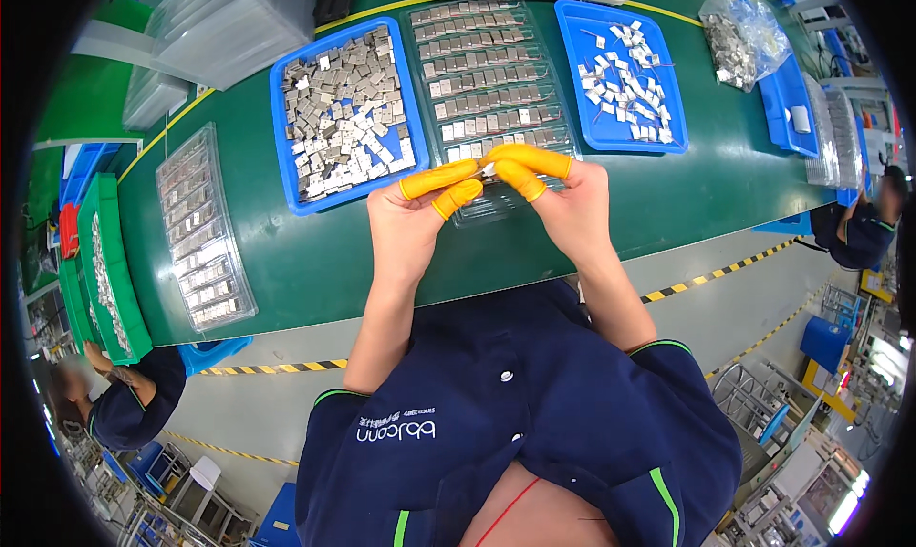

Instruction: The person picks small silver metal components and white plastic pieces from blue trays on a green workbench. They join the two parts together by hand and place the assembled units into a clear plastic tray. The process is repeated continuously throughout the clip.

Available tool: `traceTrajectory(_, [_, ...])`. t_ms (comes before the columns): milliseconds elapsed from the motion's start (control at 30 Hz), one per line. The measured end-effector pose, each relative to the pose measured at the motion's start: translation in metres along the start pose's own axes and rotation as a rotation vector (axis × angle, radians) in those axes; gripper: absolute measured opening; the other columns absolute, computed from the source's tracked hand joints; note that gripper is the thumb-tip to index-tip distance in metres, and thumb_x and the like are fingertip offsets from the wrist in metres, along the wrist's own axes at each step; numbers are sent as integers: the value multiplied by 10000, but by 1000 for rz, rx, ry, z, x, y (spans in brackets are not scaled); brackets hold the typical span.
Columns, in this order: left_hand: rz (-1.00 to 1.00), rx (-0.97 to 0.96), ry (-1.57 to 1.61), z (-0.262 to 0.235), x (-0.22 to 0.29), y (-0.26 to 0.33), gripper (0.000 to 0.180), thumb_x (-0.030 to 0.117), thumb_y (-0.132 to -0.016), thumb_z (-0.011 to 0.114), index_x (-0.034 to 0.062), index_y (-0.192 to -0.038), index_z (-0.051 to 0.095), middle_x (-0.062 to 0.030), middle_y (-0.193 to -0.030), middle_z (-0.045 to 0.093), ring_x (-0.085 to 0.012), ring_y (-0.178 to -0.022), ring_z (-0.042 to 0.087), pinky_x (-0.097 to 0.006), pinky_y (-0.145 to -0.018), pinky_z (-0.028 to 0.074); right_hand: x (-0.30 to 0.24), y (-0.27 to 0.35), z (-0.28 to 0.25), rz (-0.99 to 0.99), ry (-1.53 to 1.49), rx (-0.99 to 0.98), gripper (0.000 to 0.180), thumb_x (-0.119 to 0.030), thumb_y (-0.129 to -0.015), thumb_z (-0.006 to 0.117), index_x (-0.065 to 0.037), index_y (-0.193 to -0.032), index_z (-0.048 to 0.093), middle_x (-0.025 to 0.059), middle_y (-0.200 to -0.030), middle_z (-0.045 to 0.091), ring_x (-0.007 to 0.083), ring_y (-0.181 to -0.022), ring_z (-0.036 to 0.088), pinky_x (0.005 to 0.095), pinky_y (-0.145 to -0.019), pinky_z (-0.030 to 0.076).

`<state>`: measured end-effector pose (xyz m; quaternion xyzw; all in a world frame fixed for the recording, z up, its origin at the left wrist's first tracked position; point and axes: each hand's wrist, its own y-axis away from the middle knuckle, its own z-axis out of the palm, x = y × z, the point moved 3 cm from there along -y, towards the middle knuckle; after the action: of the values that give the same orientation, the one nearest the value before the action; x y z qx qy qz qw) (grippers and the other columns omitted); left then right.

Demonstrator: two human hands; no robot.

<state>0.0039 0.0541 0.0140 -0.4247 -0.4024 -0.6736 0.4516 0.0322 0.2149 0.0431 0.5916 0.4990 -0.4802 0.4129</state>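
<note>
Across the green table (658, 208), a clear tray (230, 213) of parts in rows (198, 224) lay toward the left, then a blue bin (353, 191) heaped with loose metallic pieces (343, 98). Next came the left hand (408, 208), its yellow-covered index finger reaching the small whitish part (489, 169); its thumb sat just below, and whether the two gripped could not be told. That part was over the near end of the middle clear tray (496, 206). The right hand (571, 196) seemed to pinch it narrowly between covered thumb and forefinger. Good handling likely called for a light, steady pinch, the left fingertip merely bracing. Farther right, another blue bin (625, 148) held white pieces with leads (611, 89).
</note>
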Motion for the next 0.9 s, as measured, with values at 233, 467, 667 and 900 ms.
traceTrajectory(233, [-143,-251,71,-2,7,5,234,-20,-712,707,-67,-933,651,-148,-827,664,-201,-689,658,-262,-626,530,13,11,-3,299,-482,-244,252,18,-763,665,39,-1013,638,115,-1000,652,160,-894,626,270,-827,496])
traceTrajectory(467, [-182,-218,115,-3,-9,11,217,-2,-735,698,-56,-940,651,-140,-808,665,-191,-693,657,-253,-642,530,22,25,6,231,-465,-111,209,-34,-781,678,46,-969,637,98,-943,656,153,-880,626,267,-821,499])
traceTrajectory(667, [-122,-83,215,16,-18,13,222,8,-775,667,-61,-982,624,-121,-814,663,-184,-733,654,-251,-696,524,18,23,-3,-69,7,49,222,-57,-779,687,60,-959,631,97,-934,658,150,-848,628,252,-801,493])
traceTrajectory(900, [-183,-237,141,13,-14,15,195,2,-775,663,-63,-955,622,-122,-813,661,-182,-726,651,-257,-697,523,35,22,-6,439,-677,-299,188,16,-758,664,31,-944,642,87,-922,655,144,-842,628,249,-791,492])
